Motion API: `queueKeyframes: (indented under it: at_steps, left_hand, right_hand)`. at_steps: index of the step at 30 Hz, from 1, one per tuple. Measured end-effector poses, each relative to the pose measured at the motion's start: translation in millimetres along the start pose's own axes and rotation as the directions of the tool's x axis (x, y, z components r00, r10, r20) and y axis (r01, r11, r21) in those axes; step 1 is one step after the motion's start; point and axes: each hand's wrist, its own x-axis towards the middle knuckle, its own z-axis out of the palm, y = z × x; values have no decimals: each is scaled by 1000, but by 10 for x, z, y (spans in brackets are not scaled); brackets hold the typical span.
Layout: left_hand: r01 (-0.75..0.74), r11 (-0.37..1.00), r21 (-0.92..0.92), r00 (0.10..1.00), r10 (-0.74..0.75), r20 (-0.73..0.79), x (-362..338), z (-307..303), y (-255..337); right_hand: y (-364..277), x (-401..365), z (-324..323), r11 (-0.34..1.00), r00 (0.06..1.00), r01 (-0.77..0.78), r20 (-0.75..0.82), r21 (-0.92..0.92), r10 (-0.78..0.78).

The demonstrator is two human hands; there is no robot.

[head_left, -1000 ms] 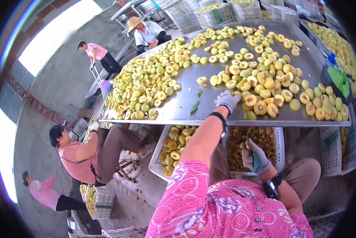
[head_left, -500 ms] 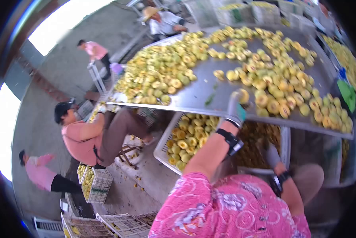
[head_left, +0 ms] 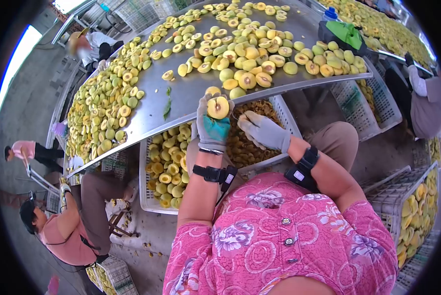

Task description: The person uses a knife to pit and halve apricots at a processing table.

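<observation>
My left hand [head_left: 212, 132], in a grey glove with a teal palm, is closed around a halved yellow-green peach [head_left: 218, 107], its brown-centred cut face turned up. Another piece of fruit [head_left: 213, 91] shows just beyond it, at the fingertips. Close by on the right, my right hand [head_left: 264, 130] in a grey glove has its fingers curled together; what they hold, if anything, is hidden. Both hands are at the front edge of the metal table [head_left: 149, 110]. Below them stands a white crate [head_left: 290, 118] of brown pits and scraps.
Many halved peaches [head_left: 250, 51] are spread over the table. A crate [head_left: 143, 179] of hollowed halves stands below on the left. A green bag [head_left: 346, 34] lies at the table's right end. A person in pink [head_left: 65, 233] sits at left; a filled crate [head_left: 390, 209] is at right.
My left hand has come back from the fruit pile to the table edge with a peach half. My right hand has risen from over the pit crate towards it. The view has turned right.
</observation>
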Motion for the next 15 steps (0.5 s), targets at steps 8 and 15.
queueKeyframes:
  at_steps: [8,15]
  left_hand:
    - [88,992,88,995,-92,34,-221,80,-217]
    - [-136,917,374,981,73,180,-182,36,-288]
  right_hand:
    - [-82,122,108,923,926,274,-184,-272,-329]
    - [-27,176,135,887,891,326,-205,-327,-404]
